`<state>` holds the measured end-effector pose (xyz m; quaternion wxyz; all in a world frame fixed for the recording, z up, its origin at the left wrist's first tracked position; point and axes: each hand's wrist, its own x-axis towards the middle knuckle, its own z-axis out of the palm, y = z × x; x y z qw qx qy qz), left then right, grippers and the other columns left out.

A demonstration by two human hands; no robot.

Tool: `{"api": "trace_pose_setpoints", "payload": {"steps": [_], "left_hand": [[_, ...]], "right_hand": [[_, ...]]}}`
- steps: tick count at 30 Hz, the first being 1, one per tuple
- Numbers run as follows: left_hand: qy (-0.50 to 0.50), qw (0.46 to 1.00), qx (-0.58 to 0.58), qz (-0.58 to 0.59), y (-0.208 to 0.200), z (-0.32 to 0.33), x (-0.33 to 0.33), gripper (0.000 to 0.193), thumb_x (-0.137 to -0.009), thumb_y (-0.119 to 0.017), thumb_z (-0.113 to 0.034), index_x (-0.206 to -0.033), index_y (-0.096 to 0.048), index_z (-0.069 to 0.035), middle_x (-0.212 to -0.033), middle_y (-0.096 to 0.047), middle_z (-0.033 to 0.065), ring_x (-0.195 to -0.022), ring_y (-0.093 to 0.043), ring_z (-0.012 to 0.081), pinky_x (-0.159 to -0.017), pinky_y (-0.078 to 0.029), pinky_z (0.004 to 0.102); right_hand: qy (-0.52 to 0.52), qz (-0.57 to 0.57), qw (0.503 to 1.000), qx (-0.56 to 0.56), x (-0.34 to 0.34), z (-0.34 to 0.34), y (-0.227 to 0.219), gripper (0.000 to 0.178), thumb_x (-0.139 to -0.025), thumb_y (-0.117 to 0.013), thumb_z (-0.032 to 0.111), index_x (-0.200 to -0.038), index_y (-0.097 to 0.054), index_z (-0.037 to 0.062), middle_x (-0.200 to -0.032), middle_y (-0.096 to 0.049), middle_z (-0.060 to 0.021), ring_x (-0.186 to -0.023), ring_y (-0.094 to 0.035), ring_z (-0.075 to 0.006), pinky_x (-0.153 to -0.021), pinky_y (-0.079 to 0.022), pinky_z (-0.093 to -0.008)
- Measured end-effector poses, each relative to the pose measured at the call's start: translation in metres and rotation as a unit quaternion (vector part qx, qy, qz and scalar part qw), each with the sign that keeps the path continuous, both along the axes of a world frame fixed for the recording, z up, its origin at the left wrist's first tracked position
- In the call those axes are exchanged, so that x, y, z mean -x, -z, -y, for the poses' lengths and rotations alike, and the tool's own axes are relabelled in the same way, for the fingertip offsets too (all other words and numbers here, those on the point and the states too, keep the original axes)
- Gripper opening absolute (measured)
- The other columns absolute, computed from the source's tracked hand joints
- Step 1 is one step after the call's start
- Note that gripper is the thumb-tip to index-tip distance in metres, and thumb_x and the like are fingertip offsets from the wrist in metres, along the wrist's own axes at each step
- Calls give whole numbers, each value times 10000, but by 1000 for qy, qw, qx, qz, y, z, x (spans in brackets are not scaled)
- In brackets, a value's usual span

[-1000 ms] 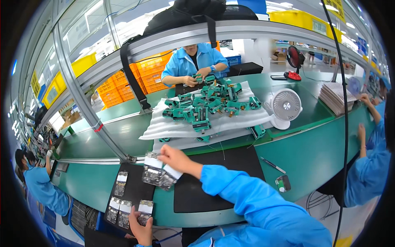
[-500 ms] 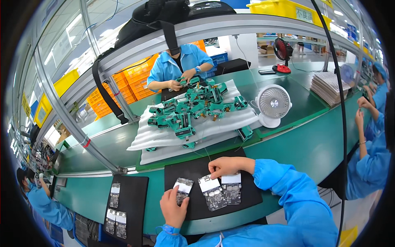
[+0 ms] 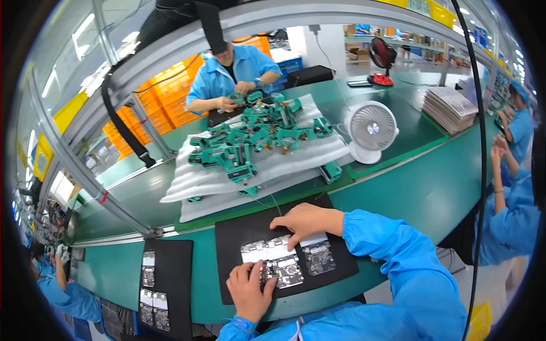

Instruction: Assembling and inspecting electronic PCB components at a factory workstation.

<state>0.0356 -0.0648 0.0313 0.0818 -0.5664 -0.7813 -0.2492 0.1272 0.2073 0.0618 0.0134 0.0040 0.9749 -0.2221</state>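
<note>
Two circuit boards with white upper parts lie side by side on the black mat (image 3: 230, 238) in front of me. My left hand (image 3: 250, 291) grips the lower part of the left circuit board (image 3: 254, 248) between thumb and fingers, hiding much of it. Over the top of the middle circuit board (image 3: 287, 269) is my right hand (image 3: 310, 220), its index finger and thumb spread. The thumb rests at that board's white part. A third circuit board (image 3: 318, 257) lies just to the right, slightly apart, its top partly under my right hand.
Another black mat (image 3: 176, 273) at the left carries three circuit boards (image 3: 148, 273). Beyond, green-cased parts (image 3: 239, 162) pile on white foam (image 3: 176, 184), where a co-worker (image 3: 227, 77) handles one. A white fan (image 3: 372, 129), stacked trays (image 3: 449, 111) and a hanging black cable (image 3: 480, 170) stand right.
My left hand has brought the left board rightward against the middle one. My right hand's fingers have spread from a pinch on the middle board. The whole view has shifted slightly.
</note>
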Motion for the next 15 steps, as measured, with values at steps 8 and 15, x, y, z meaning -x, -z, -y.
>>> {"api": "trace_pose_setpoints", "payload": {"steps": [8, 15], "left_hand": [[235, 940, -153, 194, -74, -2, -23, 369, -692, -797, -104, -1046, -700, -78, -1087, -634, 114, -1032, -599, 326, -865, -484, 423], [187, 873, -435, 119, -153, 12, -65, 119, -806, -628, -272, -727, -656, -187, -805, -691, -67, -815, -665, 144, -859, -461, 445]], "right_hand": [[146, -162, 976, 9, -77, -5, -7, 429, -865, -729, 289, -1225, -621, 83, -1014, -671, -100, -948, -648, -281, -819, -522, -399], [400, -116, 897, -148, -153, -1, 11, 262, -831, -739, 228, -1018, -638, 76, -906, -649, -106, -868, -637, -314, -720, -512, -426]]}}
